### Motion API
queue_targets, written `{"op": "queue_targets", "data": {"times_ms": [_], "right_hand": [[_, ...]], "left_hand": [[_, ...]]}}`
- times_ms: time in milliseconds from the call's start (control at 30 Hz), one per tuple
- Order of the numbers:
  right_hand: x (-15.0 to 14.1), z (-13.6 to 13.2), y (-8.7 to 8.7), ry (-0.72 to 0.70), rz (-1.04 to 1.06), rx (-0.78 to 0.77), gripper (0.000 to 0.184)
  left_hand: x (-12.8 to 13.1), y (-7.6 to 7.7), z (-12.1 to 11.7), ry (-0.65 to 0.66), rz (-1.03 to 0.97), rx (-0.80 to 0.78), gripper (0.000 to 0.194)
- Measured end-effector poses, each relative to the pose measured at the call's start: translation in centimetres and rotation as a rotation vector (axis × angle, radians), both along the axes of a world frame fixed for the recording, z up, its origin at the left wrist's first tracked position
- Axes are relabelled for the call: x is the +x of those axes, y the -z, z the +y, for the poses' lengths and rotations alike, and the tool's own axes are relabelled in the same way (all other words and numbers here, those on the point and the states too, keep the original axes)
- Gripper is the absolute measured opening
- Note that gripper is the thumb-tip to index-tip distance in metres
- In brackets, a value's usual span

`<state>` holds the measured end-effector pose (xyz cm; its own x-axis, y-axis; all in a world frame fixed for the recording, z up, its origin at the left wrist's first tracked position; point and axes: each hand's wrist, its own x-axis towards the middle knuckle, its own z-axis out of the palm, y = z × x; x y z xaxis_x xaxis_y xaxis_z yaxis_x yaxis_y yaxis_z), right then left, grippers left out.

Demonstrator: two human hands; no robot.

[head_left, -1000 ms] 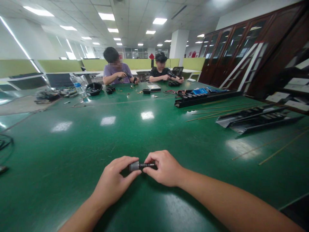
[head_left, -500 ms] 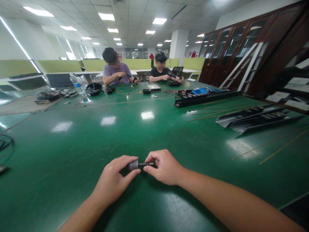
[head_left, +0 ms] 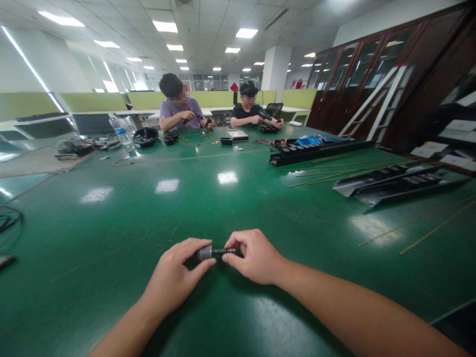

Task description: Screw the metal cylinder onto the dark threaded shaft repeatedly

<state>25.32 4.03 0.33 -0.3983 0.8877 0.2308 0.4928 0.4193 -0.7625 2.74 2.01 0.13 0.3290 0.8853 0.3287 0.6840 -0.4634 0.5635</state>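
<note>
From my station, the part has crept slightly left and up since the last frame, and my left hand and right hand have moved with it. The grip looks unchanged. The part, a grey metal cylinder with a dark threaded shaft, is held between the 2 hands, over the green work table. My left fingers are closed on the grey barrel, and my right fingertips pinch the free end of the shaft. Neither hand is open.

Across the table sit 2 co-workers, each gripping a dark handheld tool. I count 1 water bottle, 1 black bowl and 3 long black channel pieces on the table, with several thin rods nearby, too many to count reliably. The bottle label and the red diamond sign are too small to read.
</note>
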Motion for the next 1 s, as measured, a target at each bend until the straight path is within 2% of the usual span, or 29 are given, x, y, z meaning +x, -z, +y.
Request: {"op": "queue_targets", "data": {"times_ms": [300,667,1000], "right_hand": [[0.12,-0.01,-0.29,0.01,-0.007,0.007,0.008],[0.21,0.14,0.04,0.027,-0.007,0.03,0.007],[0.49,0.29,-0.24,0.006,-0.062,0.12,0.007]], "left_hand": [[0.07,-0.38,0.03,-0.006,-0.033,-0.008,0.027],[-0.19,-0.16,0.28,-0.015,-0.039,-0.019,0.027],[-0.48,0.03,0.53,0.004,-0.048,-0.014,0.027]]}}
